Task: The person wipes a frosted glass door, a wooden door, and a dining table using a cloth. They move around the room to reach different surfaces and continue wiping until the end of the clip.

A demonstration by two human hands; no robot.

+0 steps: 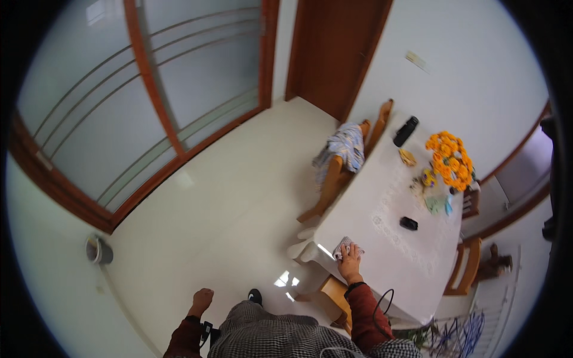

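My right hand rests on a folded checked cloth, fingers spread over it and pressing it to the table. The cloth lies near the corner of a dining table with a pale, lace-patterned cover. My left hand hangs low over the floor with its fingers curled, and nothing shows in it. Beyond the cloth, a small black object lies on the tabletop. Farther back are a black bottle, a yellowish item and a bunch of orange flowers.
A wooden chair with a patterned garment over it stands at the table's left side. Another chair is on the right, and a wooden seat sits below the near edge. A small bin stands by the left wall.
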